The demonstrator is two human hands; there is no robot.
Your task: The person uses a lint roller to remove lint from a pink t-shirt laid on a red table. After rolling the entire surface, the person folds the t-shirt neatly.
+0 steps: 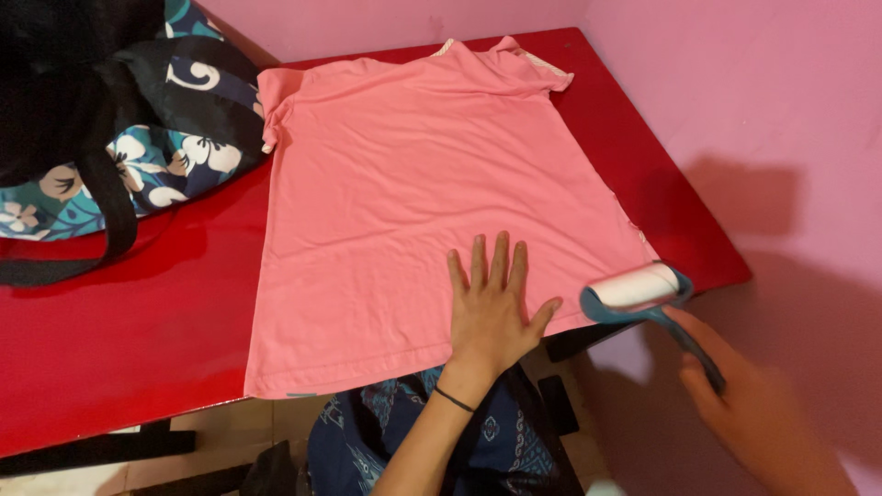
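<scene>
Pressing flat, fingers spread, my left hand [491, 308] pins the pink shirt [432, 202] spread on the red counter [129, 321]. My right hand [749, 404] grips a lint roller [643, 292] at the shirt's right hem corner. A floral bag [138, 138] sits at far left.

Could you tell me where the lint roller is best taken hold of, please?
By its dark handle, coming from the near right side, as the right hand does; the white roll at the far end is the working part and sits off the table edge.
</scene>
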